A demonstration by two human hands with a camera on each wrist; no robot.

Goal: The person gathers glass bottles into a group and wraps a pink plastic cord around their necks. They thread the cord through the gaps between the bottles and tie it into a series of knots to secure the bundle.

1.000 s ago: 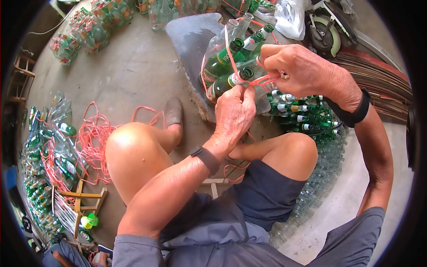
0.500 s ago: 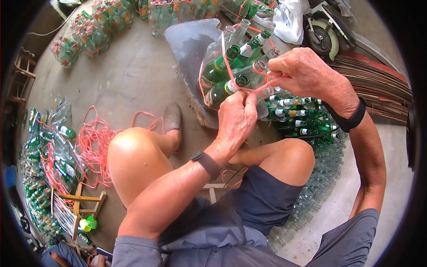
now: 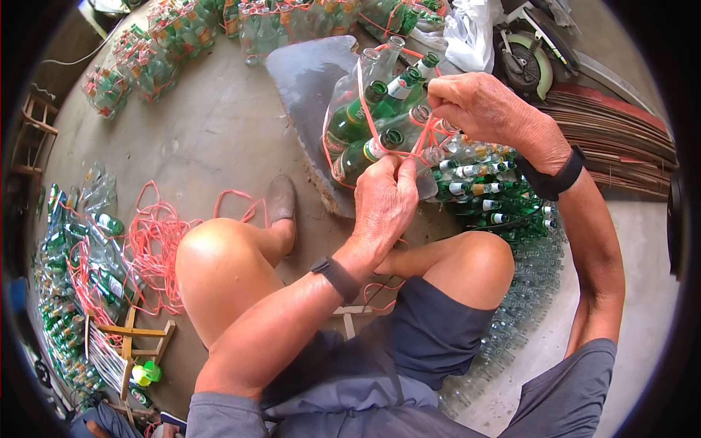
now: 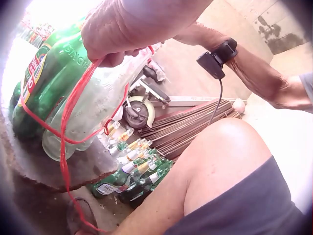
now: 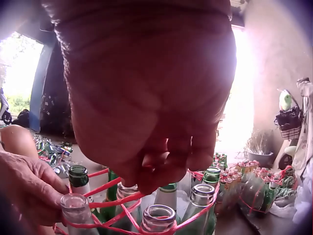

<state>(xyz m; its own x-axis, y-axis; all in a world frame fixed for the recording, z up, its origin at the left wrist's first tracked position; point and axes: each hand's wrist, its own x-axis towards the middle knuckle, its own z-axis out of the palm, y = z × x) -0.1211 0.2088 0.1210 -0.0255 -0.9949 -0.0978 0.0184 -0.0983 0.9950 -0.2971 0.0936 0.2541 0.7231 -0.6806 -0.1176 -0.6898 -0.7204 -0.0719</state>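
Green and clear glass bottles stand in a bundle on a grey slab (image 3: 299, 69), with pink plastic twine (image 3: 371, 117) around them and across their necks. At the near side of the bundle, my left hand (image 3: 383, 201) pinches the twine between thumb and forefinger, beside a green bottle (image 3: 358, 159). Above the bundle's right side, my right hand (image 3: 485, 109) grips a strand of the twine in curled fingers. In the right wrist view, strands run from the right hand (image 5: 156, 117) over the bottle mouths, and the left hand (image 5: 29, 183) is beside a clear bottle (image 5: 76, 210).
More bottles (image 3: 493, 190) lie stacked right of the slab. Loose pink twine (image 3: 157, 241) and another bottle pile (image 3: 66, 292) are at left, near a wooden stool (image 3: 131, 332). Tied bundles (image 3: 146, 66) stand at the back. A wheel (image 3: 526, 66) and stacked strips (image 3: 613, 139) are at right.
The right hand has shifted slightly left, drawing strands up above the bottle necks. The left hand has moved slightly down and still pinches the twine.
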